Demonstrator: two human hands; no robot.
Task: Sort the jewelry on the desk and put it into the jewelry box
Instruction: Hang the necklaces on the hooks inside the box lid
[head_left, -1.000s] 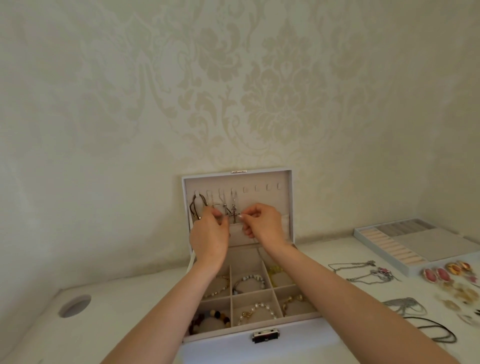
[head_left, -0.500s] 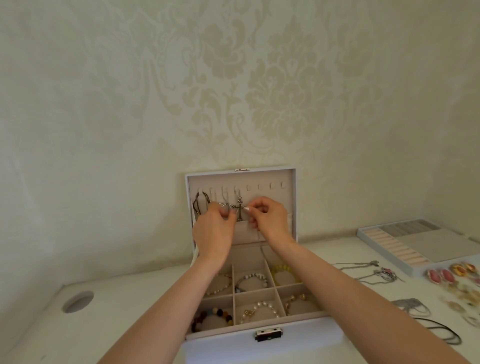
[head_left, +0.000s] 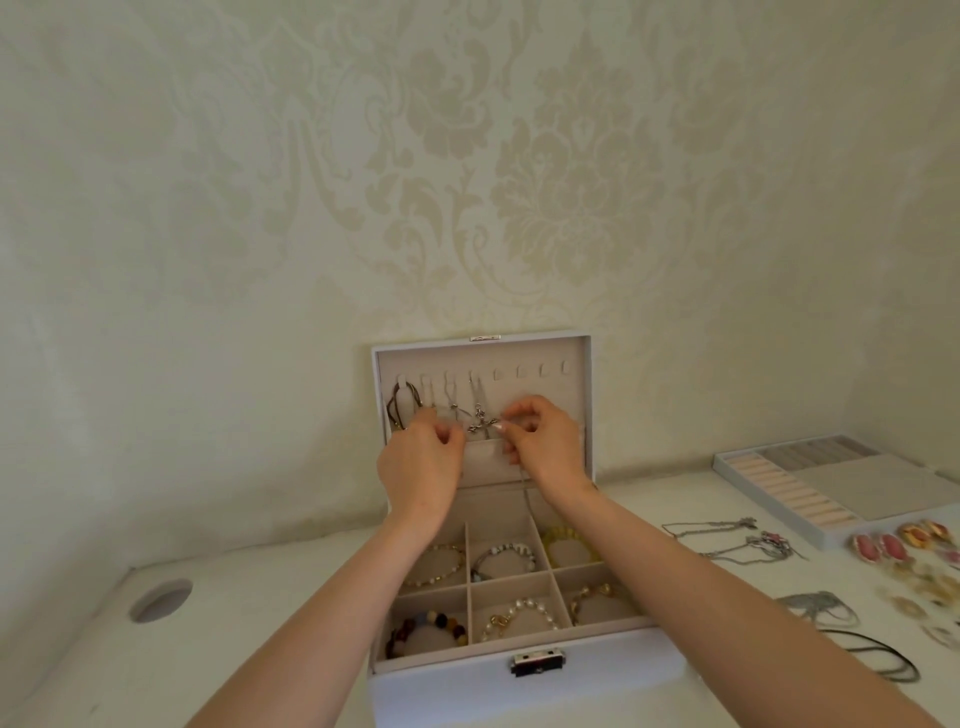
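Both at box lid (head_left: 571, 358): R hand (head_left: 545, 444) pinches cross necklace (head_left: 479, 423), L hand (head_left: 421, 467) fingers curled, grip unclear.

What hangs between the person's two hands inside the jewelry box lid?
A cross necklace, hanging from a hook in the lid, lies between the left hand and the right hand. The head view shows it.

White jewelry box (head_left: 519, 691), beige lining; cream damask wallpaper (head_left: 467, 182); pink earrings (head_left: 878, 548).
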